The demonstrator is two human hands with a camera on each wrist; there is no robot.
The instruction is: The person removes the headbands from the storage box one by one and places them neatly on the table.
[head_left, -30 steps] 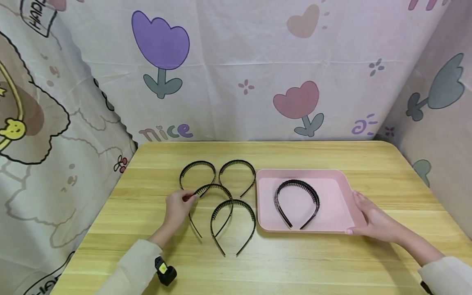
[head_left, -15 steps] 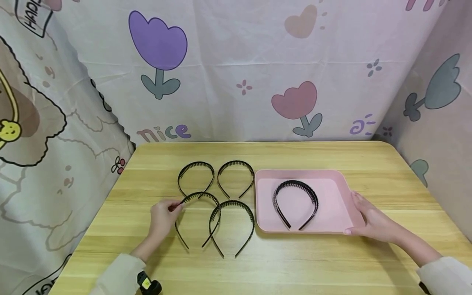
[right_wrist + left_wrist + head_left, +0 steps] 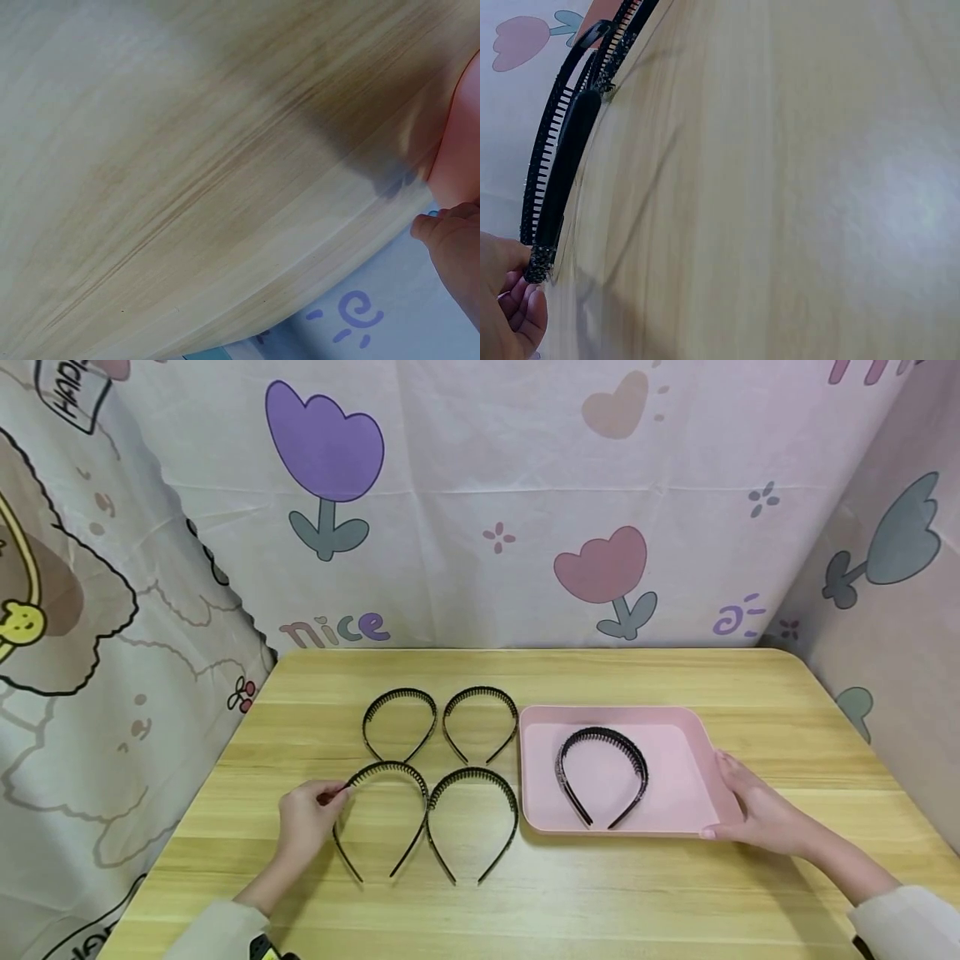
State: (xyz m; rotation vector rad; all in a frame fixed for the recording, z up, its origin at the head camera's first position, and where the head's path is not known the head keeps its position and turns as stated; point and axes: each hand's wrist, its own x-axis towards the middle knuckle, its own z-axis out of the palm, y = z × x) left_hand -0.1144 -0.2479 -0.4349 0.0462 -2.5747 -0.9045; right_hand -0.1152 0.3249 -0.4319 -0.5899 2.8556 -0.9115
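Observation:
My left hand (image 3: 303, 827) pinches a black toothed headband (image 3: 386, 766) by the left side of its arch. In the left wrist view the thumb and fingers hold one glittery part of this headband (image 3: 564, 165). Its right side meets another headband (image 3: 472, 772) lying at the front. Behind these two lie a back left headband (image 3: 400, 692) and a back right headband (image 3: 480, 691). On the right, my right hand (image 3: 768, 810) grips the right end of a pink tray (image 3: 682, 777), thumb at the front corner. Black headbands (image 3: 600, 734), closely overlapped, lie inside the tray.
Everything lies on a light wooden table (image 3: 600, 902). A printed fabric curtain (image 3: 450, 510) hangs behind the table's back edge and along both sides. The back right headband lies close against the tray's left side.
My left hand has moved the held headband left and toward the front, off its overlap with the front headband and into line beside it. The right hand and tray stay put.

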